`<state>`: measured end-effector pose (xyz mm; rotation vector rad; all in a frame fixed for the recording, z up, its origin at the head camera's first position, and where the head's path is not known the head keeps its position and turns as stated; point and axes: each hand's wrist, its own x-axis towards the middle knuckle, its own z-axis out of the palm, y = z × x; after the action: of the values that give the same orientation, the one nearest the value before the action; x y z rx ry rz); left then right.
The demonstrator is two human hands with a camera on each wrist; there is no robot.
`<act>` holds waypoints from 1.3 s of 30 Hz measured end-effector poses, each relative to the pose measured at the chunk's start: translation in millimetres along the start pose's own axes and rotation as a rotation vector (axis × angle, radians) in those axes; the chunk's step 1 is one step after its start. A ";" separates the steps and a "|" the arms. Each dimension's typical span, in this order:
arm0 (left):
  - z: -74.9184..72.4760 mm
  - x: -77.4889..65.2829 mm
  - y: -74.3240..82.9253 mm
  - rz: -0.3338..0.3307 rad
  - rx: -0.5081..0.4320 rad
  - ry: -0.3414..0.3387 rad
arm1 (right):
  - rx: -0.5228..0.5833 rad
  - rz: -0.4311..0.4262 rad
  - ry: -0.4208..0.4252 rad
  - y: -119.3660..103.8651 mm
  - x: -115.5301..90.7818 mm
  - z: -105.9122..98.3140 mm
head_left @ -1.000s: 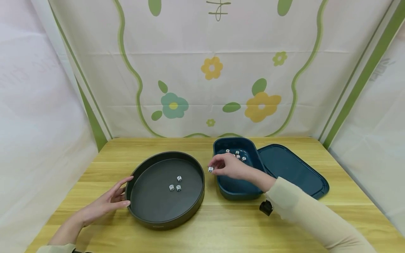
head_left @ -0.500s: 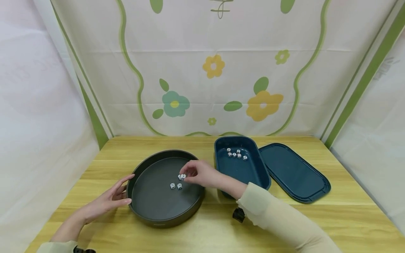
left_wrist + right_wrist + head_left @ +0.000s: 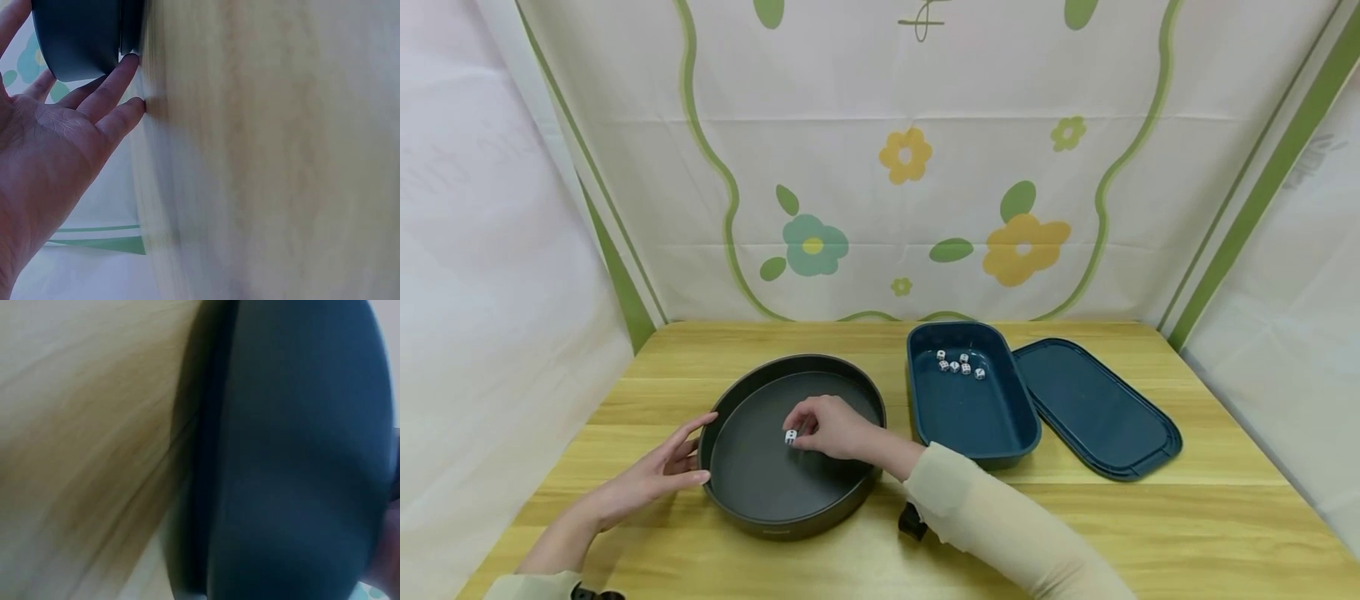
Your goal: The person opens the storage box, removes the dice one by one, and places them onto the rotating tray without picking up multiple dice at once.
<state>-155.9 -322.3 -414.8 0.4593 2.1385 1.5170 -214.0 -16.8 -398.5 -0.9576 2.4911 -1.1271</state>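
Observation:
My right hand is over the inside of a round dark pan, pinching a white die between thumb and fingertips. That hand covers the middle of the pan, so any dice beneath it are hidden. My left hand rests against the pan's left side with spread, fairly straight fingers, thumb near the front. In the left wrist view the fingers of the left hand reach to the pan's outer wall. The right wrist view is filled mostly by the pan's wall, with the hand just showing at the right edge.
To the pan's right stands a blue rectangular container with several white dice toward its back. A matching blue lid lies beside it, an edge close to the container. The wooden table meets a flower-printed cloth wall.
My right hand has moved left with a die from beside the blue container to over the pan. Dice seen in the pan earlier are now behind the hand. The left hand stays put.

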 end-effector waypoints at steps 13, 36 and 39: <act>0.3 0.7 -0.5 0.023 -0.001 -0.001 | -0.062 0.014 0.025 -1.5 10.5 4.0; -0.3 -0.5 -0.8 -0.010 0.022 0.006 | 0.050 -0.064 0.032 -7.8 -47.3 -63.9; -1.3 -0.2 -1.2 -0.014 0.044 0.008 | 0.039 -0.073 0.047 -2.4 -55.6 -77.8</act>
<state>-156.5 -323.8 -415.5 0.4538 2.1801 1.4695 -206.8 63.5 -347.0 -1.0310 2.4792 -1.2293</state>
